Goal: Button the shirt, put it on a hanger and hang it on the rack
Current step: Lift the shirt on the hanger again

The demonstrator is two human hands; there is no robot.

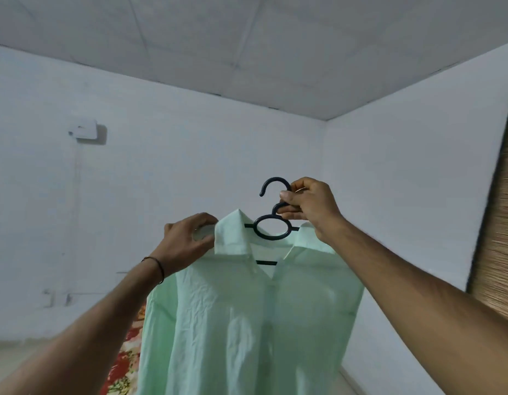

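A pale green shirt (247,315) hangs on a dark plastic hanger (271,228), held up in front of me in mid-air. My right hand (307,208) pinches the hanger's neck just below the hook, which points up and left. My left hand (187,240) grips the shirt's left collar and shoulder. The shirt front looks closed below the open collar. No rack is in view.
White walls and a tiled ceiling fill the view. A small white box (86,129) is mounted on the left wall with a conduit running down. A woven bamboo blind (500,223) hangs at the right. Red floral fabric (127,357) shows behind the shirt's lower left.
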